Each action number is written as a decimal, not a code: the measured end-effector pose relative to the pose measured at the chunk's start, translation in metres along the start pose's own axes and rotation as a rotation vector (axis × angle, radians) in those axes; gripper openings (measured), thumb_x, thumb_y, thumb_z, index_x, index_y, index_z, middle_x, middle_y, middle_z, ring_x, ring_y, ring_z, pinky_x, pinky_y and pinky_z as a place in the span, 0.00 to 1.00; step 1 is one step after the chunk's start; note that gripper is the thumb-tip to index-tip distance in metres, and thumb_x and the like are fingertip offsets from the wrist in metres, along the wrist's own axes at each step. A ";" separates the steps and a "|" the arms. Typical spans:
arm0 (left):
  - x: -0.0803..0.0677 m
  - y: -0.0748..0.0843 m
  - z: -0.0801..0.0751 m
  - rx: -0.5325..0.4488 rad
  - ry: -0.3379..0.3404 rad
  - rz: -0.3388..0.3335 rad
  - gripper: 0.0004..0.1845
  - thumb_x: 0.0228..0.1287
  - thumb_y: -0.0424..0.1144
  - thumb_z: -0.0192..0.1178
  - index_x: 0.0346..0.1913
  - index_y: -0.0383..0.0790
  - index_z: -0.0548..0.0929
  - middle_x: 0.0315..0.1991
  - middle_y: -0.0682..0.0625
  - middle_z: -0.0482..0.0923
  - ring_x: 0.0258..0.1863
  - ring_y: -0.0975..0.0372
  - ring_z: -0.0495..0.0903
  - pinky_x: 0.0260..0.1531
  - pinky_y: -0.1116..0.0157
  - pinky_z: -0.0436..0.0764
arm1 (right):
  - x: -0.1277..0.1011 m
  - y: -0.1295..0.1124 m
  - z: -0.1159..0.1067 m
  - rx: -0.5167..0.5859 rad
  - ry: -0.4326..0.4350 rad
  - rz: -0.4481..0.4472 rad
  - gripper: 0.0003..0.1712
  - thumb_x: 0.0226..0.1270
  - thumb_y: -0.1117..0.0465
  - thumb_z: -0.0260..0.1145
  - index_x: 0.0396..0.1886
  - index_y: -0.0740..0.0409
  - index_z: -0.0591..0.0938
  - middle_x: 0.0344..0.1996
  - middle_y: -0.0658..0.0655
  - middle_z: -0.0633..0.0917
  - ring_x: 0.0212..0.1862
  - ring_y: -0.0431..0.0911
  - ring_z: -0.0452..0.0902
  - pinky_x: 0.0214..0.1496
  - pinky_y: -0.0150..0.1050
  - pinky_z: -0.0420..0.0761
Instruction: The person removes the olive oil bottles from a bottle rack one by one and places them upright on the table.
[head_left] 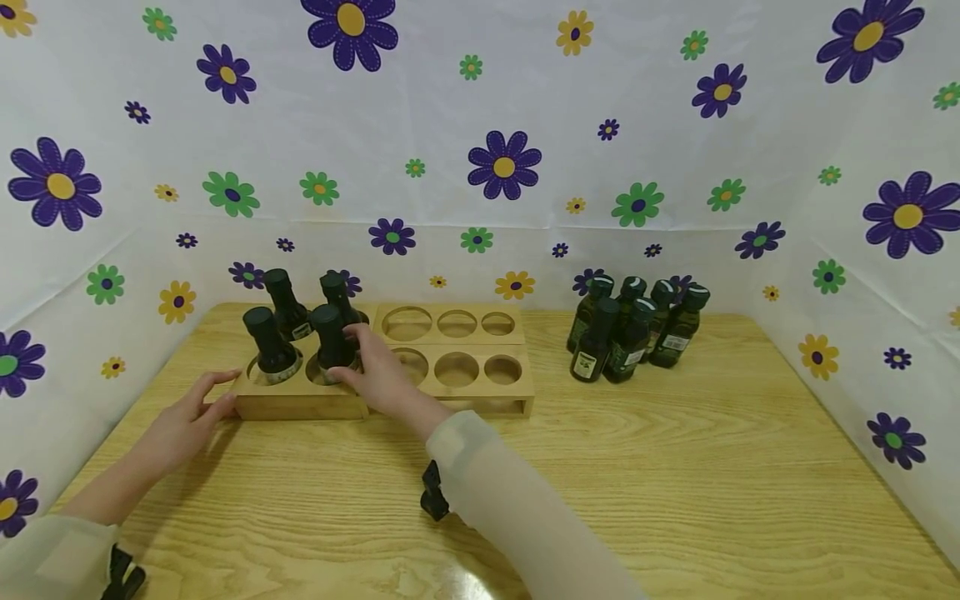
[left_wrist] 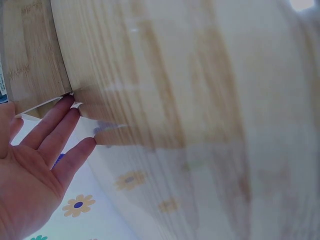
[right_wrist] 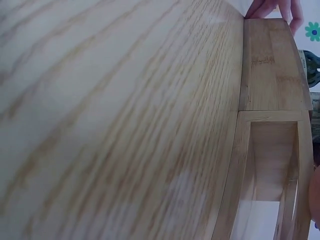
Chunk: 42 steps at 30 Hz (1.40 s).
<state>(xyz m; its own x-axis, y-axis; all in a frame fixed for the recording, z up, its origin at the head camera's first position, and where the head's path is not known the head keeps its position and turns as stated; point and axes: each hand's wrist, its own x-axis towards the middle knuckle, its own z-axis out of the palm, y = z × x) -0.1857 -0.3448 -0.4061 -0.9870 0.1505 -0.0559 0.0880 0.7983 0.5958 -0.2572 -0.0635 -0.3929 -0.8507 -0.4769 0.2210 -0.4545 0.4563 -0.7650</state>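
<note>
Hands first: the left hand [head_left: 183, 421] lies with straight, relaxed fingers against the left end of the wooden rack [head_left: 300, 400], touching its lower corner; the left wrist view shows those fingertips [left_wrist: 75, 107] meeting the wood where it sits on the bench [head_left: 675, 483]. The right hand [head_left: 378, 375] curls round the lower body of the front bottle [head_left: 330, 337], which stands in a front-row hole of the rack, second from the left. Three other bottles [head_left: 281, 308] stand in the holes around it; six holes further right are unfilled. A loose cluster of bottles [head_left: 637, 329] waits well apart on the right of the bench.

The held bottle looks like dark glass with a black cap: stiff, probably smooth and somewhat slippery, breakable if knocked against its neighbours. Gripping the body just above the rack's top seems safest, since the narrow neck offers less purchase. The rack itself seems rigid and light, likely to slide unless steadied at its end.
</note>
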 end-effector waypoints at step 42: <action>0.001 -0.003 0.001 0.008 -0.001 0.007 0.30 0.80 0.51 0.35 0.74 0.36 0.53 0.57 0.21 0.70 0.53 0.28 0.70 0.38 0.44 0.72 | -0.055 -0.009 -0.086 0.164 0.148 -0.169 0.31 0.66 0.64 0.68 0.64 0.62 0.64 0.55 0.58 0.75 0.57 0.48 0.72 0.60 0.40 0.71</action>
<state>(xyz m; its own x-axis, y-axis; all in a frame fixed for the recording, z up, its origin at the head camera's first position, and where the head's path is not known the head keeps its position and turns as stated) -0.1868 -0.3464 -0.4085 -0.9863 0.1567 -0.0524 0.0960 0.8018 0.5898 -0.2295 0.0228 -0.3463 -0.8011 -0.4159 0.4305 -0.5548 0.2459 -0.7948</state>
